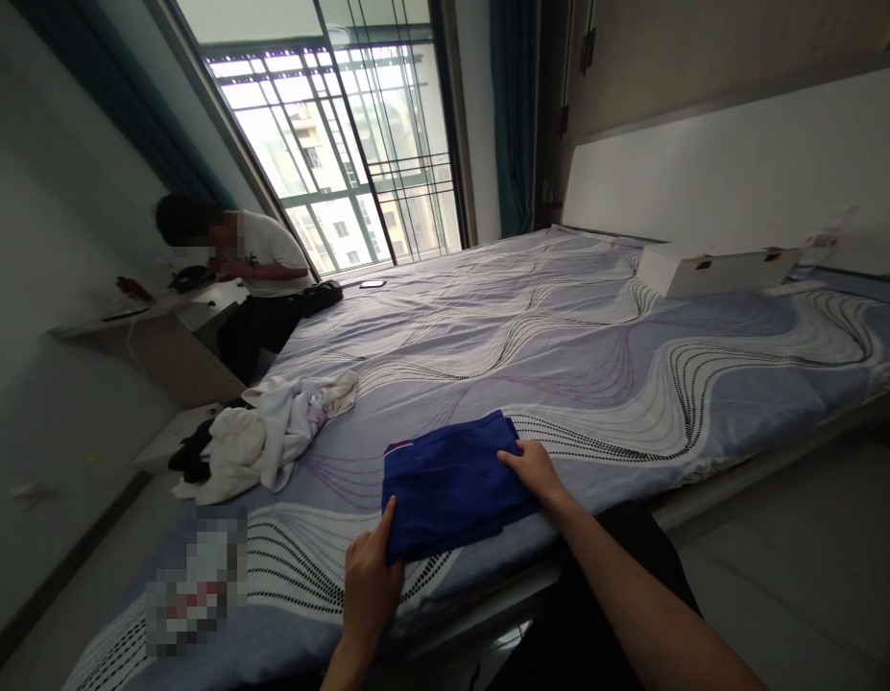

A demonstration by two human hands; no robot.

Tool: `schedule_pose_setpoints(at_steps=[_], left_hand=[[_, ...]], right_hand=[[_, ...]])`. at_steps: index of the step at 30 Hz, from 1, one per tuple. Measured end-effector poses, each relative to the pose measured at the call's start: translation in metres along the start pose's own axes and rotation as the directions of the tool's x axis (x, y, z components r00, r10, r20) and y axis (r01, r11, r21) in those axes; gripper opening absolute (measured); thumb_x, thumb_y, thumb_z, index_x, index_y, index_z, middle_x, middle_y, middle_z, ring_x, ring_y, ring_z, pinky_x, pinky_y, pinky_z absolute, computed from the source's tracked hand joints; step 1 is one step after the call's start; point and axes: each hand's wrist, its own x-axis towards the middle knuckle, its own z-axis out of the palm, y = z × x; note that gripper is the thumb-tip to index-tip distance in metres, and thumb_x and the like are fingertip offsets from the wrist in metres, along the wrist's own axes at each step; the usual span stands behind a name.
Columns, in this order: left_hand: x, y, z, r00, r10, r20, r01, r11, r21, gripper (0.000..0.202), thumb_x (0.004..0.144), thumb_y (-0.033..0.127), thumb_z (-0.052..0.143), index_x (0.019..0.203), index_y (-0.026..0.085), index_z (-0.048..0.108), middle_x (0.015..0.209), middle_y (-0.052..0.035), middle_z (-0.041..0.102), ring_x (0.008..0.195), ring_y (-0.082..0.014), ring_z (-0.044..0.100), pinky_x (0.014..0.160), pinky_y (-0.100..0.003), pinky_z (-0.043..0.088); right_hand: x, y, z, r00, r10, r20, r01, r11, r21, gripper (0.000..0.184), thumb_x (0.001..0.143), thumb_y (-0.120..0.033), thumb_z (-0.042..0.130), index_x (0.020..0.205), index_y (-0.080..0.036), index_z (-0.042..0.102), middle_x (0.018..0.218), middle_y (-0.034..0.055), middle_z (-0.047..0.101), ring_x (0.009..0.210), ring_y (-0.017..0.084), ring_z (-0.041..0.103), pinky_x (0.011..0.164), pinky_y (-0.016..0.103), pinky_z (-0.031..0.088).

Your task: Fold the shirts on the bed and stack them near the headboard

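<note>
A folded blue garment (451, 485) lies near the front edge of the bed, with a thin white and reddish strip showing at its far left corner. My left hand (372, 576) holds its left edge, one finger stretched up along the cloth and the others curled. At the right edge, my right hand (535, 470) grips the fabric, thumb on top and the other fingers mostly out of sight beneath. What kind of garment it is does not show.
The bed (480, 345) has a wavy-patterned sheet. Rumpled white clothes (272, 437) and a dark cloth (192, 451) lie at left, beside a blurred patch. A white box (710, 269) stands far right, a phone (372, 284) farther back. Another person (272, 254) sits at a desk (163, 312).
</note>
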Motion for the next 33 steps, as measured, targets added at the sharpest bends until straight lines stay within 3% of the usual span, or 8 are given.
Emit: schedule_pose_setpoints(at_steps=[4,10,13,16,20,24,27,33], left_hand=[[-0.002,-0.001,0.001,0.998,0.053,0.022,-0.053,0.998,-0.024,0.076,0.079,0.008,0.048,0.152,0.023,0.038,0.105,-0.0059,0.07,0.092,-0.0225,0.063,0.093,-0.043,0.047],[-0.002,0.003,-0.004,0.998,0.051,0.046,-0.048,0.997,-0.064,0.076,0.076,0.011,0.05,0.151,0.021,0.04,0.1,-0.0068,0.068,0.092,-0.0245,0.062,0.091,-0.046,0.049],[0.006,0.005,-0.022,0.997,0.059,0.047,-0.051,0.987,-0.154,0.077,0.069,0.012,0.053,0.145,0.021,0.049,0.105,-0.0084,0.063,0.101,-0.0263,0.059,0.092,-0.046,0.051],[0.031,0.016,-0.037,0.998,0.062,-0.008,-0.062,0.973,-0.221,0.068,0.072,0.009,0.047,0.136,0.027,0.058,0.134,-0.0091,0.054,0.126,-0.0262,0.051,0.104,-0.046,0.047],[0.079,0.04,-0.015,0.992,0.117,0.039,-0.11,0.983,-0.149,0.054,0.094,0.02,0.038,0.147,0.023,0.047,0.155,-0.0089,0.043,0.145,-0.0238,0.036,0.118,-0.047,0.035],[0.097,0.054,0.034,0.971,0.082,0.225,-0.113,0.985,0.127,0.056,0.098,0.039,0.04,0.152,0.024,0.04,0.159,-0.0102,0.039,0.149,-0.0308,0.031,0.118,-0.056,0.031],[0.093,0.055,0.049,0.972,0.026,0.233,-0.078,0.973,0.216,0.057,0.099,0.045,0.036,0.154,0.032,0.034,0.163,-0.0062,0.033,0.15,-0.0324,0.028,0.119,-0.058,0.025],[0.091,0.053,0.043,0.97,-0.026,0.244,-0.02,0.983,0.184,0.07,0.091,0.063,0.044,0.154,0.037,0.031,0.165,-0.0055,0.028,0.15,-0.039,0.024,0.118,-0.064,0.02]], right_hand=[[-0.006,0.013,-0.015,0.985,-0.158,-0.068,0.144,0.975,-0.166,0.032,0.074,-0.046,0.063,0.063,-0.017,0.066,0.061,0.0007,0.065,0.061,0.018,0.059,0.055,0.025,0.038],[-0.009,0.016,-0.02,0.988,-0.147,-0.044,0.118,0.913,-0.392,0.027,0.078,-0.041,0.062,0.071,-0.017,0.071,0.069,0.0046,0.07,0.069,0.021,0.065,0.064,0.028,0.042],[-0.014,0.008,-0.015,0.976,-0.173,-0.131,0.077,0.842,-0.534,0.029,0.083,-0.039,0.061,0.093,-0.016,0.075,0.084,0.0087,0.074,0.081,0.025,0.069,0.073,0.032,0.048],[-0.02,-0.006,-0.002,0.89,-0.379,-0.254,0.128,0.741,-0.659,0.051,0.087,-0.034,0.058,0.133,-0.011,0.06,0.118,0.0164,0.069,0.109,0.029,0.064,0.094,0.038,0.048],[-0.018,-0.02,0.034,0.794,-0.606,0.048,0.435,0.511,-0.741,0.057,0.095,-0.03,0.048,0.15,-0.015,0.044,0.152,0.0141,0.046,0.146,0.028,0.032,0.119,0.046,0.026],[-0.003,-0.012,0.062,0.84,-0.44,0.319,0.509,0.434,-0.744,0.057,0.099,-0.043,0.044,0.154,-0.033,0.036,0.163,0.003,0.031,0.152,0.028,0.018,0.121,0.058,0.01],[0.013,-0.003,0.06,0.892,-0.368,0.263,0.417,0.445,-0.792,0.062,0.099,-0.052,0.04,0.157,-0.032,0.028,0.165,0.0033,0.027,0.153,0.027,0.014,0.121,0.059,0.002],[0.037,-0.016,0.044,0.957,-0.26,0.125,0.234,0.449,-0.862,0.057,0.102,-0.048,0.032,0.155,-0.028,0.035,0.164,0.0048,0.027,0.152,0.031,0.015,0.117,0.067,0.0]])
